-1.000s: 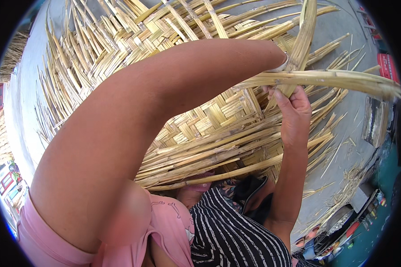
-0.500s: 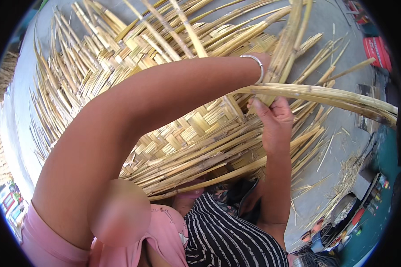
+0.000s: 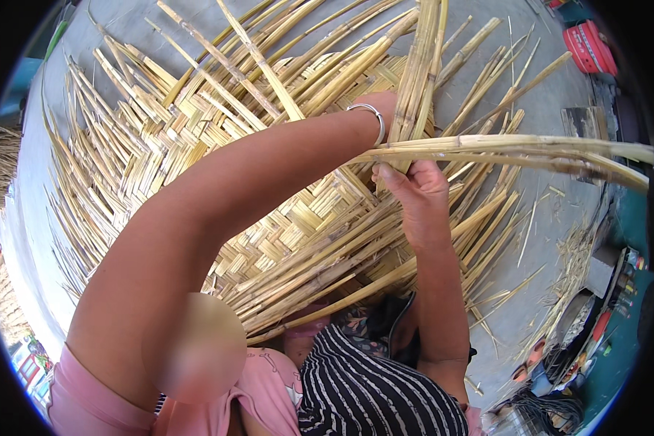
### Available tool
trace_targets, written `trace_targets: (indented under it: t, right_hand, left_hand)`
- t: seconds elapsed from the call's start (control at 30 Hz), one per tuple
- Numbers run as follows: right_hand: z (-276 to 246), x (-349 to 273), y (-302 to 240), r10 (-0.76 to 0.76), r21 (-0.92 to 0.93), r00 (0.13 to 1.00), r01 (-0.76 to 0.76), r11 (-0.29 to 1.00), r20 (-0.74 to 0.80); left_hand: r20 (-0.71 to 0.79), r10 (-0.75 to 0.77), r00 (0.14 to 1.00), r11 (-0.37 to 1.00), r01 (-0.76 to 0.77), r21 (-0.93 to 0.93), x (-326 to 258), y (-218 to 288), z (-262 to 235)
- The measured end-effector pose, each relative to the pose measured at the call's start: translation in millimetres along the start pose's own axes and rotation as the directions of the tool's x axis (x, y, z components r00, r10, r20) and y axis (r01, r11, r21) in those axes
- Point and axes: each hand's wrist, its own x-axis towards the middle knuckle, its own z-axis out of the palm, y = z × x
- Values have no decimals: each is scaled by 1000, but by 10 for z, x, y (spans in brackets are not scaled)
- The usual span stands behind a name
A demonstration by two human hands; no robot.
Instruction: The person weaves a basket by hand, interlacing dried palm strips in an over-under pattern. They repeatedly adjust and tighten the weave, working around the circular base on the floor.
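My right hand [image 3: 418,185] pinches the lower end of an upright bundle of split bamboo strips [image 3: 418,69], thumb and fingers closed on it. Across this bundle runs a second one of long pale strips [image 3: 516,145], reaching out to the right just above my right hand. My left arm stretches over the woven bamboo mat [image 3: 298,207], a bangle [image 3: 374,112] on its wrist. My left hand [image 3: 385,107] is at the upright bundle, which hides its fingers. The mat has a tight diagonal weave, with loose strip ends sticking out all around.
Grey floor [image 3: 512,334] lies around the mat, with bamboo scraps [image 3: 570,251] at the right. A red round container [image 3: 590,47] stands far right. Tools and cables [image 3: 541,410] crowd the lower right. Black striped cloth [image 3: 370,385] covers my lap. A round patch at lower left is blurred.
The mat, the strips and both hands have shifted left together in the view. At their right end, the crossing strips now fan further apart. My right hand keeps its pinch.
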Motion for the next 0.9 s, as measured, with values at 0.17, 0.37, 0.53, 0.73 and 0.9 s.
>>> trace_targets:
  t: [0.17, 0.37, 0.53, 0.73, 0.9]
  right_hand:
    - [-32, 2, -6, 21, 1, 1000, -21, 1000, 3]
    - [-49, -3, 18, 20, 8, 1000, -20, 1000, 19]
    - [-20, 8, 1, -5, -18, 1000, 5, 1000, 19]
    - [-61, -19, 37, -29, -34, 1000, 29, 999, 0]
    - [-19, 21, 19, -17, -52, 1000, 17, 999, 4]
  left_hand:
    - [-76, 88, 993, 971, -69, 228, 57, -26, 84]
    - [-122, 240, 963, 921, -186, 341, -43, 50, 12]
    - [-9, 305, 952, 930, -296, 217, 352, -111, 251]
    - [35, 170, 985, 961, -173, 214, -130, 129, -4]
    - [51, 159, 986, 967, -166, 192, -85, 106, 45]
